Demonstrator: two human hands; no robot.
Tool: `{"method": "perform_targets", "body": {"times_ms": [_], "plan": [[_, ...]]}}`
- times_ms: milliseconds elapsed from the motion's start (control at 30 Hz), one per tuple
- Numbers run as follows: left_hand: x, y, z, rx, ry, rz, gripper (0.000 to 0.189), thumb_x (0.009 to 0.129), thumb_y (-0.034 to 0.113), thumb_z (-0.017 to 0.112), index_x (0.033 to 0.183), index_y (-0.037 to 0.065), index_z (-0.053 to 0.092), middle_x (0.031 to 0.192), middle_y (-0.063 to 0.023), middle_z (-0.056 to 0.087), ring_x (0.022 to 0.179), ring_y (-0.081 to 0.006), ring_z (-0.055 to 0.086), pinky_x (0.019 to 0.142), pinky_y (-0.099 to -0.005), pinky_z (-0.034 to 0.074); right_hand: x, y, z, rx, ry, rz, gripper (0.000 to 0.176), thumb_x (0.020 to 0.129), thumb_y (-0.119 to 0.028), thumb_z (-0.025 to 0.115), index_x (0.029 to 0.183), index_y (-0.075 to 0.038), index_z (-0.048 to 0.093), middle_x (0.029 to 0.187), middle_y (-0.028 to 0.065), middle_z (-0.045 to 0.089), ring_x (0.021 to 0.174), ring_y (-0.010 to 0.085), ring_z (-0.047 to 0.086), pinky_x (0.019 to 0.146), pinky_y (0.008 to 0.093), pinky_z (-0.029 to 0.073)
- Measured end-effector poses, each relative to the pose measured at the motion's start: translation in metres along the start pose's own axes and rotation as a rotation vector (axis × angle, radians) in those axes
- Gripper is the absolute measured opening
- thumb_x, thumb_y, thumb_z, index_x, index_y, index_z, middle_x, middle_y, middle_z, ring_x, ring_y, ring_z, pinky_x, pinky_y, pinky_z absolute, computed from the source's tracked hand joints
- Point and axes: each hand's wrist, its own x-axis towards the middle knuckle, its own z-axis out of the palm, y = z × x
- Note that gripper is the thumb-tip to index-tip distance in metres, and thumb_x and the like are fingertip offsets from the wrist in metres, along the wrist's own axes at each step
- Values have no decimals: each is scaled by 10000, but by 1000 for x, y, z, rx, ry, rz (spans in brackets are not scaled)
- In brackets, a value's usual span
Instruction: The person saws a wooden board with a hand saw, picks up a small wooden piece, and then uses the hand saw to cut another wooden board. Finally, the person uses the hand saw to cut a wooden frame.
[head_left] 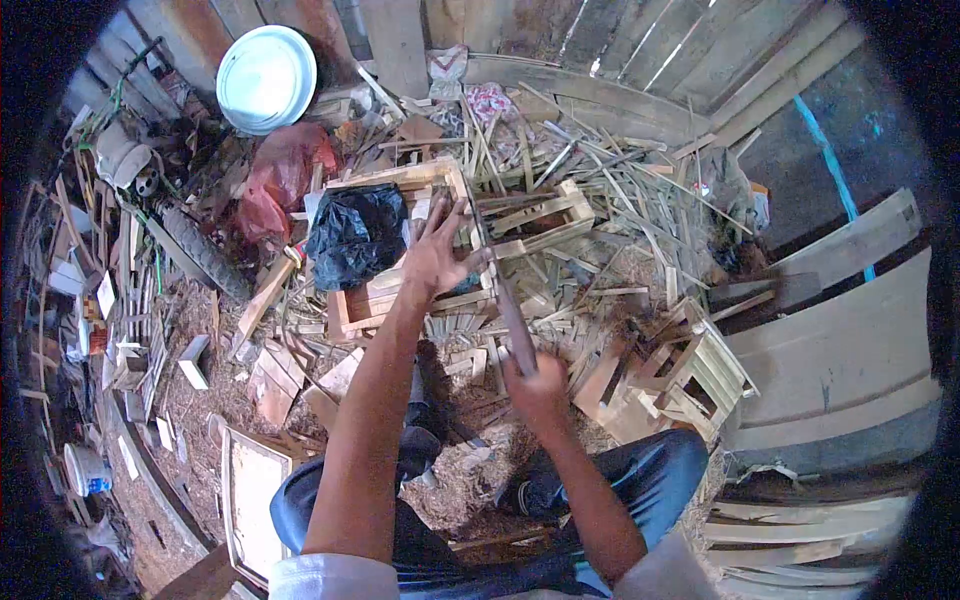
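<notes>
My right hand (538, 392) is closed round the near end of a long, narrow, dark flat tool (513, 318). Blur hides the tool's exact kind. It reaches away from me along the right side of a rectangular wooden frame (395, 177), looking very near or against that edge. My left hand (436, 255), fingers spread, rests over the frame by its right side; no object shows in its grip. Left of that hand, a crumpled black plastic bag (358, 235) lies over the frame's inside.
Wood strips (640, 215) pile up behind and right of the frame. A small slatted wooden piece (712, 372) lies by my right knee. Boards (830, 340) lean at the right. A red plastic bag (280, 180), white round lid (266, 80) and pale panel (258, 490) are at left.
</notes>
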Motion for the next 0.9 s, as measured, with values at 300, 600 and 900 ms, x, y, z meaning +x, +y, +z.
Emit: {"method": "perform_targets", "body": {"times_ms": [300,600,900], "plan": [[1,3,-4,17,-20,9,814,793,636,568,1421,148,395,1551,-24,245,1455,-219,119,1171,-460,151,-1,43,32,-16,69,26,303,818,-228,676,648,-3,566,529,45,516,501,162,512,500,373,411],[0,2,-9,10,-24,36,798,779,620,601,1405,159,422,1549,-6,249,1448,-222,154,1168,-457,161,-65,61,-7,-196,88,-138,329,791,-254,699,638,16,589,483,131,519,451,251,547,501,413,424],[-1,5,-8,-5,-28,4,754,785,643,583,1352,153,499,1553,-1,240,1449,-225,149,1166,-474,158,-25,2,-9,-67,10,-1,252,805,-210,677,723,25,635,563,160,593,530,269,629,533,409,465]]}}
